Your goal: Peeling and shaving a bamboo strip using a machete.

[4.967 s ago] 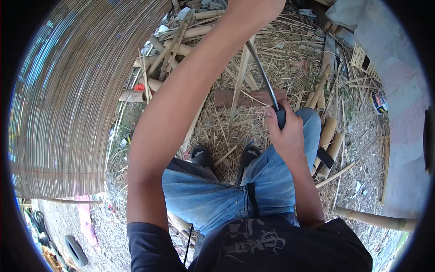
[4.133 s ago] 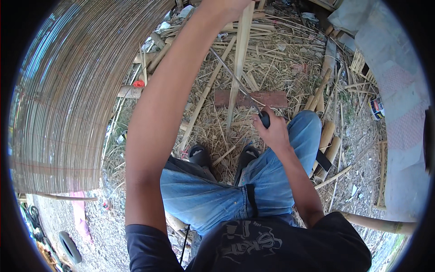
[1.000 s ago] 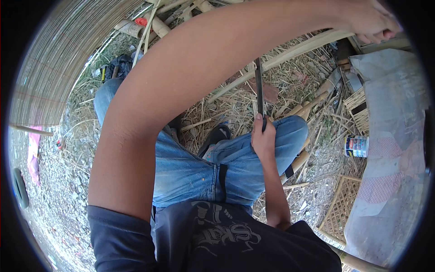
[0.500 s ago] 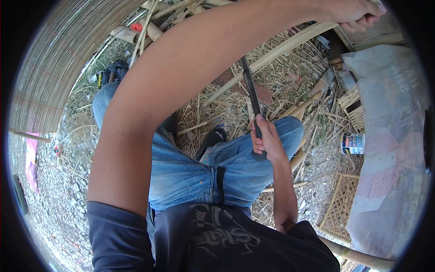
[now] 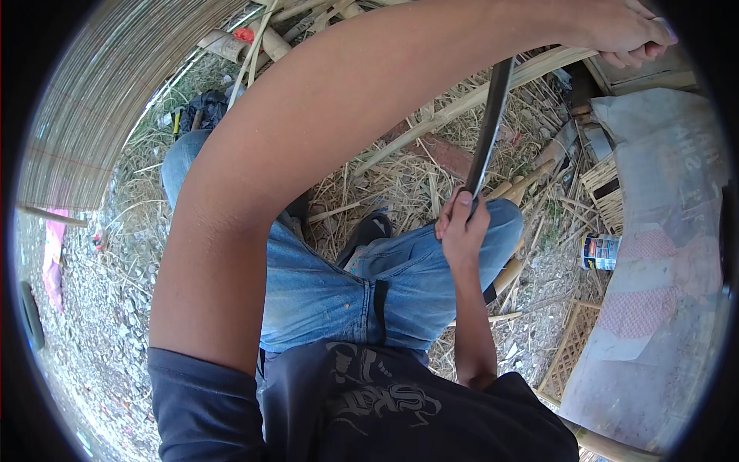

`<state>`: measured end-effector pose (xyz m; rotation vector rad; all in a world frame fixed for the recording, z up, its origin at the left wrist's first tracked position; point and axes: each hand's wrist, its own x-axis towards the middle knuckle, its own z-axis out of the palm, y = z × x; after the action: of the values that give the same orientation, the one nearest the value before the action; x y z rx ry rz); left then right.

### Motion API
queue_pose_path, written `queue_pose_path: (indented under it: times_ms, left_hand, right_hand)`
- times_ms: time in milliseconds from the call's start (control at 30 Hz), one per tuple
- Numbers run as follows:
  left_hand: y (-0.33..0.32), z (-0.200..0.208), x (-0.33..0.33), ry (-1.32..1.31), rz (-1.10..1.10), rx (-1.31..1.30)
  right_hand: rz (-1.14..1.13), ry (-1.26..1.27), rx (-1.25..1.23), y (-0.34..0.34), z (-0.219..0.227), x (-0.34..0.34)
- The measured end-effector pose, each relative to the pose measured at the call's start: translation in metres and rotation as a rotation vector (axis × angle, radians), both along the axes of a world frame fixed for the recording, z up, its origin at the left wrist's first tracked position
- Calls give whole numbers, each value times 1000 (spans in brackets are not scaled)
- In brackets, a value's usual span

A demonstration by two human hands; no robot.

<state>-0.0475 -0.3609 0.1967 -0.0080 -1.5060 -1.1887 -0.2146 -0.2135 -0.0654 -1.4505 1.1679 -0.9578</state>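
Observation:
My left arm reaches across the view to the upper right. There my left hand (image 5: 627,37) is closed round the upper end of a long, pale split bamboo strip (image 5: 454,110), which slants down to the lower left over the litter. My right hand (image 5: 463,229) grips the handle of a long knife (image 5: 492,123) above my right knee. Its dark blade points up, tilted a little to the right, and crosses the strip in view. Whether the blade touches the strip I cannot tell. Most of the handle is hidden in my fist.
Bamboo shavings (image 5: 416,181) cover the ground around my feet, with a reddish brick-like slab (image 5: 446,154) among them. A slatted blind (image 5: 85,100) stands at the left. On the right are a printed can (image 5: 600,252), a lattice panel (image 5: 570,350) and a translucent plastic sheet (image 5: 654,308).
The knife has swung from leaning left to leaning right, its blade shifting rightward along the strip. My left hand has moved slightly right, and the strip has shifted with it.

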Motion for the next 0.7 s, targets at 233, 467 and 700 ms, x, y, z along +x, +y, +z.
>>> queue_pose_path:
  times_ms: [233,467,700]
  left_hand:
    - [-10,-6,2,38,19,-44]
    - [-20,3,20,10,-5,-78]
    - [-29,-5,6,35,-93,-21]
  right_hand:
    - [53,237,341,7,-19,1]
    - [119,111,377,6,-21,8]
    - [172,56,479,-3,-28,-2]
